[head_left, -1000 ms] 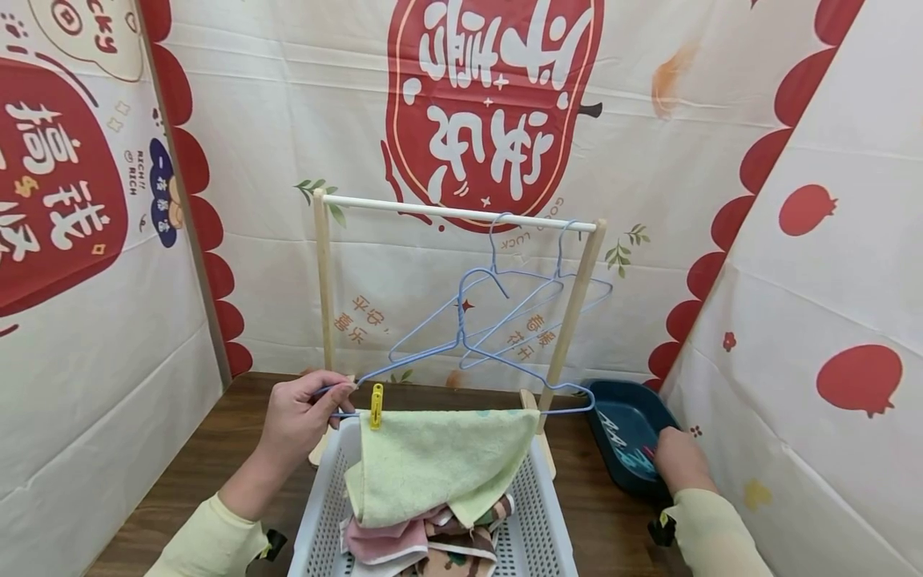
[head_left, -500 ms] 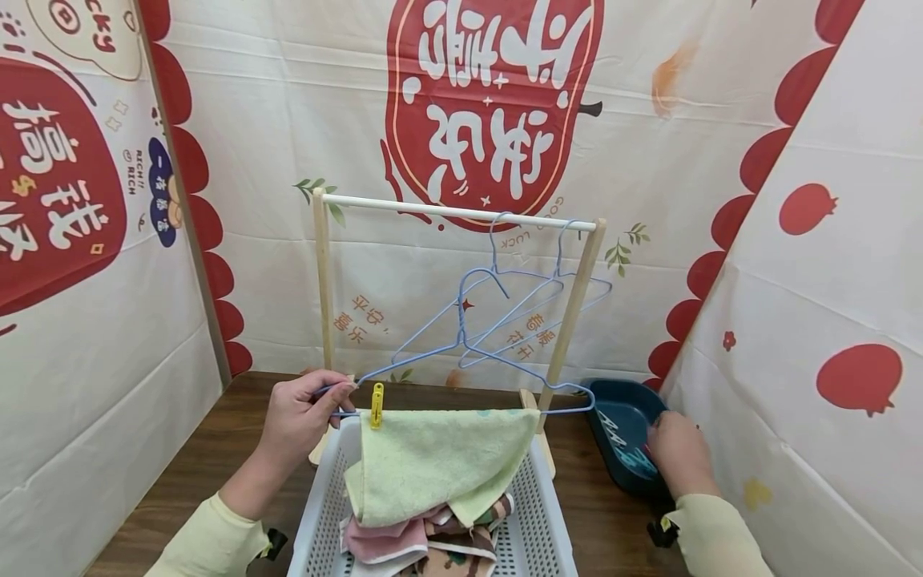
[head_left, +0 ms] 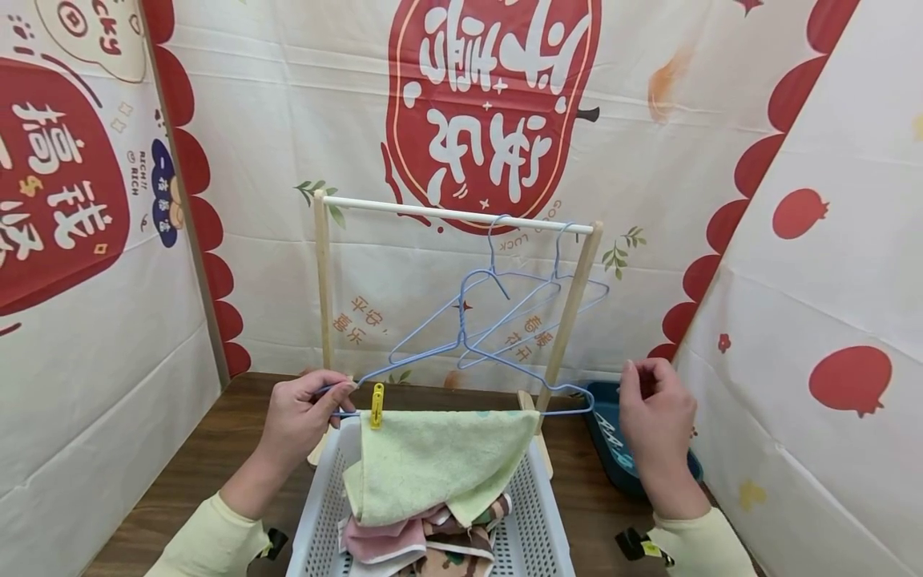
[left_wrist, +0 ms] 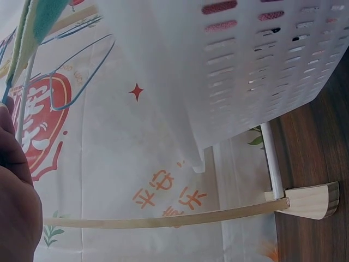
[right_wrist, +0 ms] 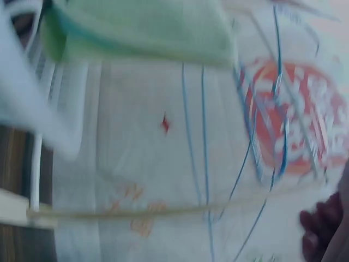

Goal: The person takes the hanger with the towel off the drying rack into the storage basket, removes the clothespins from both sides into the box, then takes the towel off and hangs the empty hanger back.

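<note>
My left hand (head_left: 306, 413) pinches the left end of a blue wire hanger (head_left: 461, 340) in the head view. A pale green towel (head_left: 440, 461) is draped over its lower bar. At the towel's left edge a yellow clothespin (head_left: 376, 406) clips it to the bar. My right hand (head_left: 658, 425) is raised over the dark teal tray (head_left: 613, 465), fingers curled; whether something sits in its grip is hidden. White and blue clothespins (head_left: 613, 439) lie in that tray. Blurred in the right wrist view, the right fingers (right_wrist: 322, 226) show at the lower right edge.
Below the hanger stands a white perforated basket (head_left: 551, 521) with pink and camouflage cloths (head_left: 454, 553). Behind it rises a wooden rack (head_left: 322, 280) with a white rod (head_left: 454, 212), where blue hangers (head_left: 497, 276) hang at the right. Printed cloth walls (head_left: 779, 320) enclose the table (head_left: 195, 473).
My right hand has lifted out of the teal tray and come up and slightly left. The left hand, hanger and towel stay in place.
</note>
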`<state>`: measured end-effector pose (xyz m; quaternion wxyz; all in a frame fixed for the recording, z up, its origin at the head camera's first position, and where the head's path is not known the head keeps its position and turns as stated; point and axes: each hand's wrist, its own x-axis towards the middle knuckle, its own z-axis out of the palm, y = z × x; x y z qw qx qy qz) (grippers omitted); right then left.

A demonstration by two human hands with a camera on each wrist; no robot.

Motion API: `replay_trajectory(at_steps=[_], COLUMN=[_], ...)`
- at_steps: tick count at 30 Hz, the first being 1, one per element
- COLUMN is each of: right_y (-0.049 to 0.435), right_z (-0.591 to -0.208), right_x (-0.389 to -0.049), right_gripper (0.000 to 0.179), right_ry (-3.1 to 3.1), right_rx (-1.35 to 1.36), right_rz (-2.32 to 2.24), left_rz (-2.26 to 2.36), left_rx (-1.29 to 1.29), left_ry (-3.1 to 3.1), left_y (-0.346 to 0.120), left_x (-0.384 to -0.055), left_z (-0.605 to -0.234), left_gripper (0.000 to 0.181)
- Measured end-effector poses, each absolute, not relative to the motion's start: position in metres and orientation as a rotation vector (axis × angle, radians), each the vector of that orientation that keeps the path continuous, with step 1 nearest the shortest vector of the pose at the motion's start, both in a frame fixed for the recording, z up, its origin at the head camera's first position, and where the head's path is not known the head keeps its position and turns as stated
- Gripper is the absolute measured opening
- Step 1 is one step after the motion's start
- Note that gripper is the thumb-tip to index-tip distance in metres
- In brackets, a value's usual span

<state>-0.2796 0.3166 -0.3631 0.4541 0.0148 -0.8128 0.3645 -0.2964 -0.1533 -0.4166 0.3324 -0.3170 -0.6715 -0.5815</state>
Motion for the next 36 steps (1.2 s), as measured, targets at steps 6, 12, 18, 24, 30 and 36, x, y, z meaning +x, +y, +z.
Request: replay_trajectory(at_steps=[6,12,18,24,30,36], right_y=[0.278,0.235,0.194,0.151,0.118,0.103], right_z=[-0.356,-0.357,-0.362,-0.365,-0.360,-0.355], right_x=[-0.262,-0.257,-0.259,-0.257,-0.254,-0.259], right_gripper=[0.009,0.011,0.011,0.011,0.026,0.036], right_ry=[-1.893,-1.969,-2.052,-2.164,-2.353,-2.496], right_rx=[0.521,0.789,0.928,1.011,0.975,0.925], right_rz=[0.808,0.748,0.720,0.730,0.763,0.771], left_rz=[-1.512,-1.519,-1.513,-1.508,-1.494,-1.494], left_rx=[-0.841,-0.850,-0.850,-0.838,-0.872,-0.875], left_ry=[-1.743,-1.737,-1.739,-1.735,-1.728,-1.717], left_y=[-0.156,-0.157,-0.157,-0.156,-0.152,-0.150], left_x=[-0.297,-0.297,-0.297,-0.297,-0.299,-0.300], left_z=[-0.417,-0.417,-0.417,-0.417,-0.419,-0.420], left_gripper=[0.013,0.015,0.018,0.021,0.026,0.027])
